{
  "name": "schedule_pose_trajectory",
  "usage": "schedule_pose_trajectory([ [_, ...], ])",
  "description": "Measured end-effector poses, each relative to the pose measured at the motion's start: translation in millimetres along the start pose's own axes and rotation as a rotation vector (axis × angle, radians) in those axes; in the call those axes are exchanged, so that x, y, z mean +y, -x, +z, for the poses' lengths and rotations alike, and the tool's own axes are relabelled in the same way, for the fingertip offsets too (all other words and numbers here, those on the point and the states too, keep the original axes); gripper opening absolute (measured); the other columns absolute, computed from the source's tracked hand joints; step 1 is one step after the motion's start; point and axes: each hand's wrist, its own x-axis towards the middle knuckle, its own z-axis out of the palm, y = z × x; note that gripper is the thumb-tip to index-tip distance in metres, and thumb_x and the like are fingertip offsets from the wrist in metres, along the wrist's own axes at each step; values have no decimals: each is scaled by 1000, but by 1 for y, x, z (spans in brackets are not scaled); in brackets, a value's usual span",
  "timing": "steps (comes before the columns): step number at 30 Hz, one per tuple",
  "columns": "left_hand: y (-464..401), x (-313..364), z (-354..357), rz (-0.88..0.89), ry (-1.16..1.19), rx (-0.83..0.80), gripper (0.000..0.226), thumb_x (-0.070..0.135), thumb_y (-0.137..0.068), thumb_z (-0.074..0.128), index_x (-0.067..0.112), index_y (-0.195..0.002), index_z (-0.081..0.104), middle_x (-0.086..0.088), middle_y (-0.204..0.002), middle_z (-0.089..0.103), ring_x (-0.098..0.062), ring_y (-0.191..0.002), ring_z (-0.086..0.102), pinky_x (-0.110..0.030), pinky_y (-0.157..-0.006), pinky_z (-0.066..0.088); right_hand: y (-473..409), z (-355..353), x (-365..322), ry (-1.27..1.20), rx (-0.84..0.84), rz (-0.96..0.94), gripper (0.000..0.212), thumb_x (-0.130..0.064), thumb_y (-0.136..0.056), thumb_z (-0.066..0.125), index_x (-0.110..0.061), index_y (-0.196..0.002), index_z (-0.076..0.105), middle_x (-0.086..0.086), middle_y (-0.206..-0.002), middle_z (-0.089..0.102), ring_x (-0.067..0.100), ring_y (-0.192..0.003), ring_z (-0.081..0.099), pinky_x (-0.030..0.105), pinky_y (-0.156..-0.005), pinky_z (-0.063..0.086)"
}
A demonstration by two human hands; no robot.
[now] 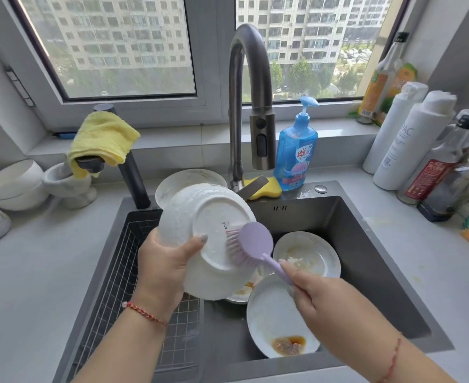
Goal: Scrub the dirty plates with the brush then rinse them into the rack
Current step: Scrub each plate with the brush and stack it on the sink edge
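Note:
My left hand (165,265) grips a white plate (200,217) by its lower left rim, underside toward me, tilted over the sink. My right hand (315,295) holds the handle of a purple dish brush (255,240), whose bristles press on the plate's base. Below in the sink (366,244) lie dirty plates: one with brown sauce (272,324), one with food smears (310,255), and another mostly hidden under the held plate (240,293). A wire rack (134,286) fills the sink's left part. One more plate (189,179) leans behind the held one.
A tall faucet (248,92) arches over the sink. Blue soap bottle (297,153) and yellow sponge (263,189) stand behind the basin. Bottles (421,142) crowd the right counter. White bowls (12,183) and a yellow cloth (103,139) sit at left.

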Motion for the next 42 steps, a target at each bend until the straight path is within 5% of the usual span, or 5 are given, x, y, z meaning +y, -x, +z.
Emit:
schedule_pose_trajectory([
  [4,1,-1,6,0,-33,-35,71,11,-50,95,8,-113,63,-14,-106,74,-34,-97,72,-57,-83,57,-26,-3,1,15,118,51,51,-31,-101,30,-57,-141,13,1,-80,64,15,-61,51,23,-49,33],
  [10,-7,-2,8,-14,2,-30,72,16,-50,91,2,-115,62,-19,-107,72,-39,-97,71,-60,-83,57,-16,-6,-24,-54,37,-71,60,-30,-100,31,-78,-94,-4,3,-73,63,19,-64,54,23,-52,35],
  [19,-12,5,9,19,41,-8,66,9,-54,87,4,-115,63,-16,-107,73,-34,-94,72,-48,-76,60,-26,-1,-2,41,110,49,53,-31,-102,28,-54,-144,6,-1,-78,63,15,-62,54,27,-55,43],
  [28,-23,1,3,22,45,44,66,5,-58,88,-3,-118,62,-24,-108,71,-42,-97,70,-53,-78,59,0,-1,-28,-129,-106,-49,61,-30,-100,34,-82,-104,3,1,-94,66,10,-59,46,15,-57,36],
  [42,-16,5,0,-13,-13,12,66,14,-53,86,4,-114,64,-16,-107,73,-36,-97,72,-59,-83,57,-58,6,7,-232,23,116,44,-27,-100,38,-41,-142,37,-10,-75,60,7,-59,55,23,-52,45],
])
